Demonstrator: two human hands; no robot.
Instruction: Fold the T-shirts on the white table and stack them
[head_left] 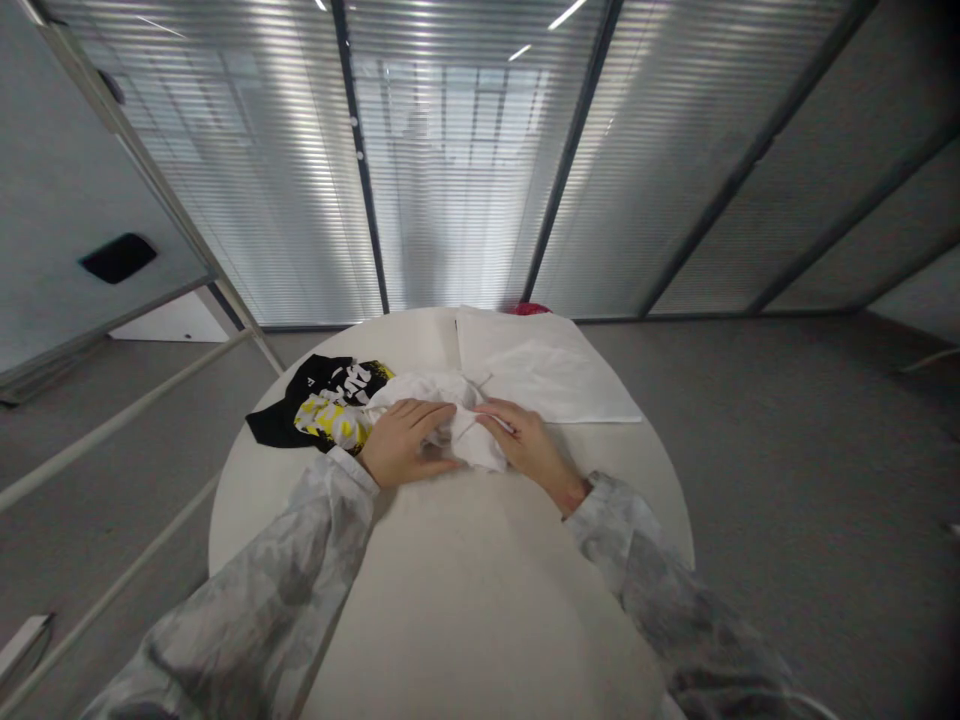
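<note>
Evidently both hands are at work on the white cloth (486,455), which lies bunched on the round table (465,600) near its middle, straight ahead of the wearer. The left hand (405,442) rests across the cloth's left part, its fingers bent over the top and the thumb apart below them; whether it grips or only presses, I cannot tell. The right hand (529,445) is narrow, thumb and forefinger drawn together on the cloth's right side.

To handle this well, the left hand would best act as a weight, palm low and steady, so that the fabric does not slide while the right fingers work. The right pinch should stay light and near the edge, since thin, soft fabric probably creases under a hard tug. Small, even pulls look safer than one long one. A thin cord (484,382) shows just beyond the fingertips; it is worth keeping out of the folds, where it could snag. On the left, the yellow bundle (330,420) and the black shirt (279,418) sit close beside the cloth, so leftward movements need care. A white sheet (559,365) lies flat behind the right hand.
</note>
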